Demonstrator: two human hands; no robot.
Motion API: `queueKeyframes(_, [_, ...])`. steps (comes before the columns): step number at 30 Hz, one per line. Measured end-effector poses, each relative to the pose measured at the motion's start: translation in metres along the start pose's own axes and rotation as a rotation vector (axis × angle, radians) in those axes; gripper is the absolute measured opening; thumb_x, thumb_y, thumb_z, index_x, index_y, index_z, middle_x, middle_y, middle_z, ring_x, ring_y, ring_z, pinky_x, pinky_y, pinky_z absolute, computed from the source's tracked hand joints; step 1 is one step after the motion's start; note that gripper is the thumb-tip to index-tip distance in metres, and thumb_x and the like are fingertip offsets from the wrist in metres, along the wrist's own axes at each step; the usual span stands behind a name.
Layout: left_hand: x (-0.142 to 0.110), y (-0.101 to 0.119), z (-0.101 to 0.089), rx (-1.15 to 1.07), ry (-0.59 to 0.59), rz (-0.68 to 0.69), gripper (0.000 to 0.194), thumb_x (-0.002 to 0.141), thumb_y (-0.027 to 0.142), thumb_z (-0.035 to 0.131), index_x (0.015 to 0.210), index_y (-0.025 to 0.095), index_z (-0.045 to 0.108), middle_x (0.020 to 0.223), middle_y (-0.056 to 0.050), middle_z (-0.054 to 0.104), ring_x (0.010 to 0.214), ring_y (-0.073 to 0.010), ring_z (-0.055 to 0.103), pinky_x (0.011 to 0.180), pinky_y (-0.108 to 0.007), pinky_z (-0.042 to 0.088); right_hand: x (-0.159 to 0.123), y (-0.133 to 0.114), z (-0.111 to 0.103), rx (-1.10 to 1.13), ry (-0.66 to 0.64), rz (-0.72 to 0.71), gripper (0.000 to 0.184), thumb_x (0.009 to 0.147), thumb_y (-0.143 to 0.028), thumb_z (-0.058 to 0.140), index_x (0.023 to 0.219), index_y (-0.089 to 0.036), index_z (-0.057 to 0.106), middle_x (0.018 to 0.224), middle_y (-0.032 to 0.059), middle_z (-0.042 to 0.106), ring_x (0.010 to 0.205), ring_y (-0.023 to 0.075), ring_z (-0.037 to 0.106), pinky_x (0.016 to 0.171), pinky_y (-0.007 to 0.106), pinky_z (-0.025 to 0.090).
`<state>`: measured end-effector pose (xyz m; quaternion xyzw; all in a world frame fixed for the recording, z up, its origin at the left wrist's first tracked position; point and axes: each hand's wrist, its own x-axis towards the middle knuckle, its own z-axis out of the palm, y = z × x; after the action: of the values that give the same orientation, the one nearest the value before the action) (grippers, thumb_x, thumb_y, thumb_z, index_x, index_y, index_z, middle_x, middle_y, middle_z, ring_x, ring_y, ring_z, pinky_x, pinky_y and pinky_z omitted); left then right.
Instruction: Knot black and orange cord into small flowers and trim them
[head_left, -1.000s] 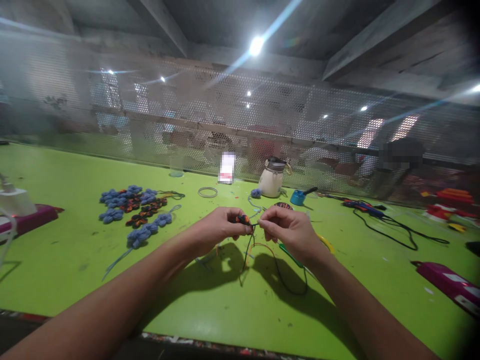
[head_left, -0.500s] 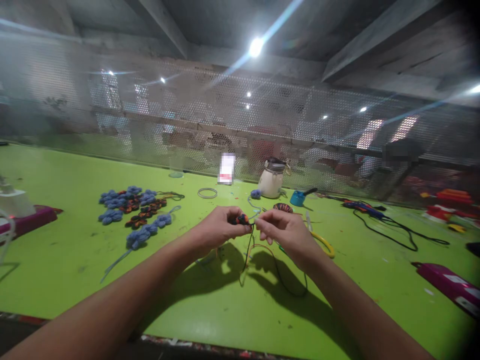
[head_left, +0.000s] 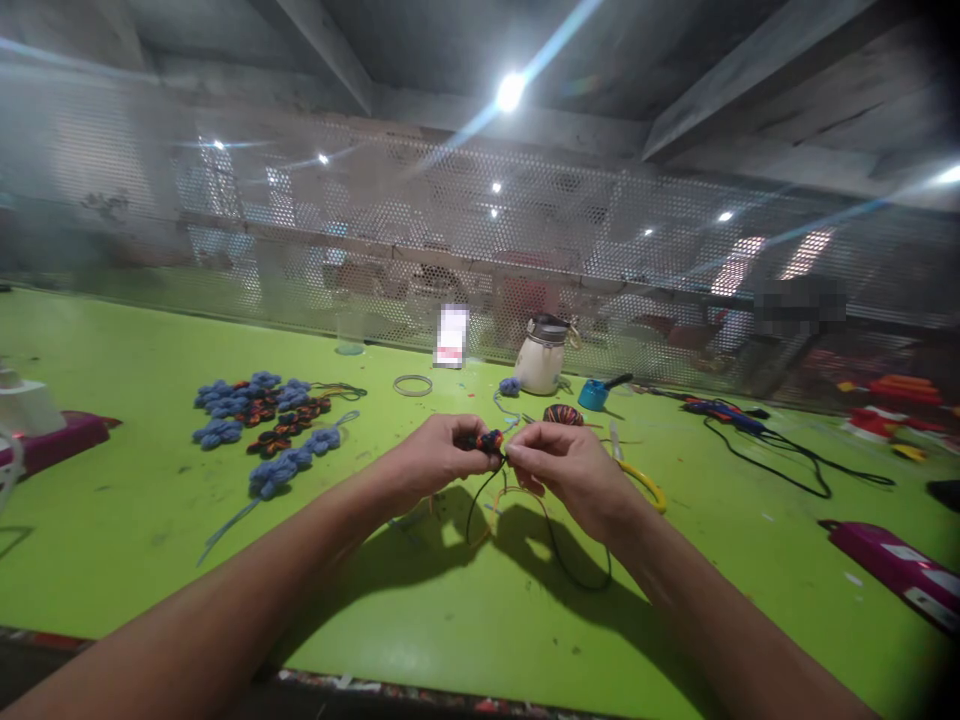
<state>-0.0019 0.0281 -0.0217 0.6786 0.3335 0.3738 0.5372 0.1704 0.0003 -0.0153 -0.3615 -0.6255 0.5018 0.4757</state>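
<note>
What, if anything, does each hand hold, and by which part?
Left hand: the dark, orange-flecked yarn piece, pinched behind its protruding end. Right hand: apparently the thin black cord, pinched close to that piece.

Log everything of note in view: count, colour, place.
yarn piece: 1, black-orange, centre
flower pieces: several, blue or black-orange, left
yarn ball: 1, multicoloured, centre
bottle: 1, cream, back
small bundle: 1, blue, by bottle
cup: 1, clear, back
ring: 1, grey, centre
pot: 1, blue, right of bottle
corded tool: 1, dark blue, right
power strips: 2, purple, left and right
table: 1, green, below
screen: 1, grey, back
left hand: 1, bare, holding yarn piece
right hand: 1, bare, centre
</note>
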Motion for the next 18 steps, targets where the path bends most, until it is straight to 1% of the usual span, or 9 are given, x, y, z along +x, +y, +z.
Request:
queueKeyframes(3, [-0.0012,0.0022,-0.0009,-0.054,-0.008,0.011,0.015,0.064,0.021,0.067,0.072,0.013,0.057,0.064,0.003,0.05,0.06,-0.0102,0.041,0.059,-0.025,0.027,-0.0005,-0.0006,-0.001,0.013,0.014,0.013,0.017,0.065,-0.026,0.072,0.061,-0.012,0.062,0.051,-0.0018,0.053,0.045,0.0066,0.041,0.046,0.023,0.03])
queueKeyframes(8, [-0.0032,0.0035,-0.003,-0.231,-0.138,0.037,0.013,0.068,0.022,0.067,0.074,0.012,0.061,0.066,0.001,0.051,0.06,-0.0093,0.04,0.058,-0.026,0.028,-0.0011,-0.0021,-0.0035,0.026,0.057,0.008,0.017,0.067,-0.027,0.071,0.06,-0.013,0.063,0.048,-0.0027,0.05,0.043,0.0056,0.038,0.043,0.022,0.026])
queueKeyframes(12, [-0.0029,0.0016,-0.0031,-0.373,-0.175,0.018,0.015,0.07,0.02,0.066,0.081,0.012,0.063,0.071,-0.001,0.054,0.063,-0.0095,0.042,0.06,-0.025,0.027,-0.0014,-0.0031,-0.0035,0.105,0.048,0.025,0.018,0.066,-0.027,0.072,0.058,-0.014,0.061,0.051,-0.0022,0.051,0.044,0.006,0.04,0.044,0.022,0.026])
queueKeyframes(18, [-0.0031,0.0028,-0.0025,-0.367,-0.185,0.003,0.014,0.07,0.02,0.066,0.08,0.011,0.063,0.072,-0.002,0.055,0.064,-0.0104,0.043,0.061,-0.026,0.028,-0.0015,-0.0029,-0.0033,0.125,0.049,0.007,0.015,0.068,-0.024,0.071,0.061,-0.015,0.063,0.053,-0.0022,0.05,0.046,0.0064,0.039,0.045,0.022,0.026])
